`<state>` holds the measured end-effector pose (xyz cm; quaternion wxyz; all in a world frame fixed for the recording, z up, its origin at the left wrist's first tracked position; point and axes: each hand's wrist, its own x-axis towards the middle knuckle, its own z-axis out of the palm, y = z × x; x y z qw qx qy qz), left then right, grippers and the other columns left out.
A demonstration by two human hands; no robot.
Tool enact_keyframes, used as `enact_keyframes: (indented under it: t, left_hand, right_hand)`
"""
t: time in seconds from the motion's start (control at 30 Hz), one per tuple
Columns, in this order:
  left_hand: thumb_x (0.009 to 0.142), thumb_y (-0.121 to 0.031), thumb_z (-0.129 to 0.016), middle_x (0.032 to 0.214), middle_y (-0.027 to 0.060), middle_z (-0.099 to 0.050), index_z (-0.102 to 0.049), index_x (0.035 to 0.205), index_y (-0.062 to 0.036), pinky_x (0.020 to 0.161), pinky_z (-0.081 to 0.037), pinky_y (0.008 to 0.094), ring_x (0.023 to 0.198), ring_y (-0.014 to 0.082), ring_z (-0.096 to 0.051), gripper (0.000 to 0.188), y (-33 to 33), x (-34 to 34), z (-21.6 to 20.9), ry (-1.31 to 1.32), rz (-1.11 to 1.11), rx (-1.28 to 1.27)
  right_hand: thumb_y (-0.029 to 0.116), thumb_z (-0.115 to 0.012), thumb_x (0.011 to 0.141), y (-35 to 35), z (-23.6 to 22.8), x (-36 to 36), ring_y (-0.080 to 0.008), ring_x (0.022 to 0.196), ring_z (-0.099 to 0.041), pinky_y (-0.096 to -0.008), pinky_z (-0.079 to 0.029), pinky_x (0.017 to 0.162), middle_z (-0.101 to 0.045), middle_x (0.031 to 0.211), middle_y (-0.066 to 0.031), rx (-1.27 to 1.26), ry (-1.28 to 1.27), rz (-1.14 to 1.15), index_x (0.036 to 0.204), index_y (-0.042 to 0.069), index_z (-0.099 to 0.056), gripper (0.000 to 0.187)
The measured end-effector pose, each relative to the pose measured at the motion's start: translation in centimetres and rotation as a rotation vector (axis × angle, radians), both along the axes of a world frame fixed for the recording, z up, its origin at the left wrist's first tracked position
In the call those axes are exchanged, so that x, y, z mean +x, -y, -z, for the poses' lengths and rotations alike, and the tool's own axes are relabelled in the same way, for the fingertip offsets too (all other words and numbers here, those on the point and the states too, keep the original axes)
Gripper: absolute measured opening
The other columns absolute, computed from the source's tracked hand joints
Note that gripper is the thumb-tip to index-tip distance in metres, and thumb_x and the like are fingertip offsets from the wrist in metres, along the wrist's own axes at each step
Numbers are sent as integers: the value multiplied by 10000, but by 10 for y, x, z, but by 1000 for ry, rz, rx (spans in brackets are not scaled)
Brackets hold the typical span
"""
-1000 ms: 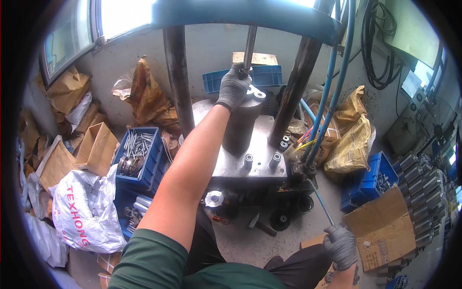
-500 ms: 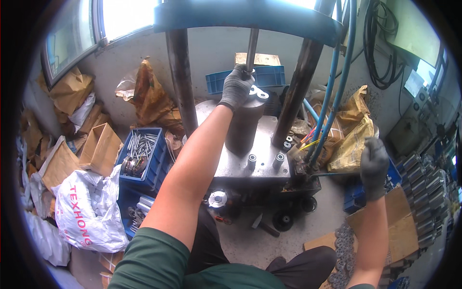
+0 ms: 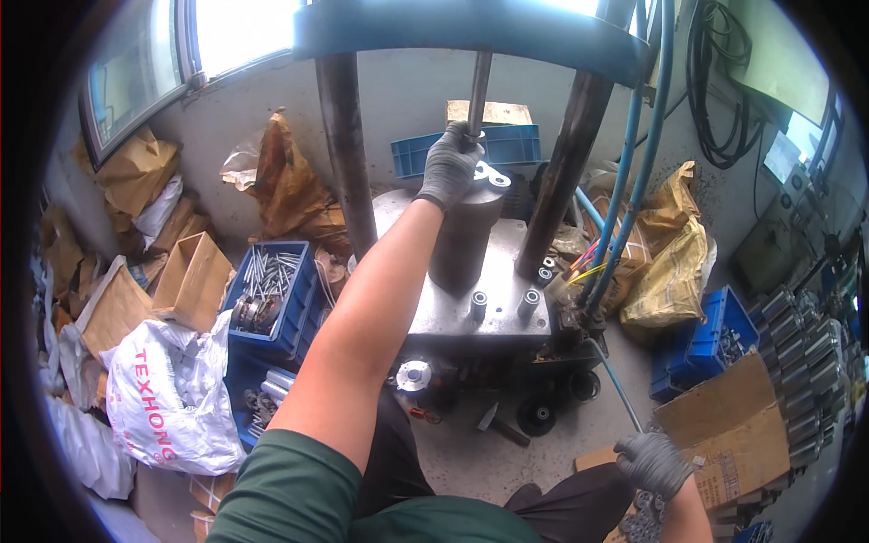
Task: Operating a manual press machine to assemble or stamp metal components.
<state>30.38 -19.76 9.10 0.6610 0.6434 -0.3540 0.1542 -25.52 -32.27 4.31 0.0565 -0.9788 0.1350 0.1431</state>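
Note:
My left hand (image 3: 453, 167), in a grey glove, is closed at the lower end of a vertical metal rod (image 3: 480, 95). What its fingers hold there is mostly hidden. Below it a dark cylindrical block (image 3: 460, 240) stands on the press's steel plate (image 3: 425, 312), with a small whitish linked part (image 3: 490, 174) on its top. Low on the right, my gloved right hand (image 3: 654, 463) grips the near end of a thin metal lever (image 3: 617, 385), which slopes from the base of the press toward me.
Dark posts (image 3: 347, 154) carry a blue crossbeam (image 3: 471, 38). Blue hoses (image 3: 628, 167) hang on the right. A blue bin (image 3: 272, 294) of metal pins and a white sack (image 3: 167, 394) are at left. A hammer (image 3: 502, 425) lies below the plate; stacked metal cylinders (image 3: 806, 371) stand far right.
My right hand has come down and toward me from beside the yellow sack, and the lever now slopes downward. My left hand stays at the rod's lower end.

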Motion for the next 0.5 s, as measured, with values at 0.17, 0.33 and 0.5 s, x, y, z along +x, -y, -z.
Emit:
enact_keyframes:
  t: [0.17,0.33,0.5]
  left_hand:
    - [936,-18,-697,891,-8,-653,-643,1207,-103,683,-540,254,748,71,-604,289,-1,0,2,-2,8,-5]
    - [937,-10,-692,903,-8,-656,-643,1198,-92,680,-538,247,755,70,-607,278,-4,-6,-2,-62,27,15]
    - [932,0,-686,936,4,-679,-641,1191,-81,732,-544,255,801,82,-624,275,-4,-11,-6,-77,61,38]
  right_hand:
    - [249,-614,853,2,-19,8,-382,861,-718,-479,-570,842,-727,868,-209,41,-17,29,978,59,-762,272]
    - [226,-617,870,9,-31,17,-387,933,-711,-460,-570,889,-741,947,-200,104,223,89,1132,42,-747,345]
    - [251,-590,876,12,-2,2,-396,894,-710,-479,-568,808,-734,934,-201,-65,-118,-71,1039,63,-751,297]
